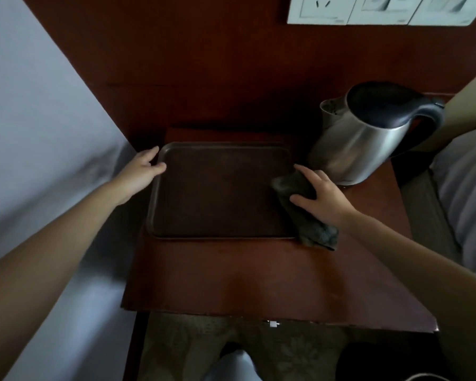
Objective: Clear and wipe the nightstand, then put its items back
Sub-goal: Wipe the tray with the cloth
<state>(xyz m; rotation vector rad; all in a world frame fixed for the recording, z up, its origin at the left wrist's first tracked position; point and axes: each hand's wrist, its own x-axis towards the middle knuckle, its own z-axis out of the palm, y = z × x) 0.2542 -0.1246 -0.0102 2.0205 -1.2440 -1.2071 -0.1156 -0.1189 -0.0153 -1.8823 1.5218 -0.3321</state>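
Wall sockets (382,9) cropped by top edge

front nightstand (259,276) free | kettle (368,138) blocks back-right — tray (220,229) mid

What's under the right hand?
A dark grey cloth, bunched, lying across the right rim of the brown tray and onto the nightstand. The right hand presses on it; the rim section beneath the cloth is hidden.
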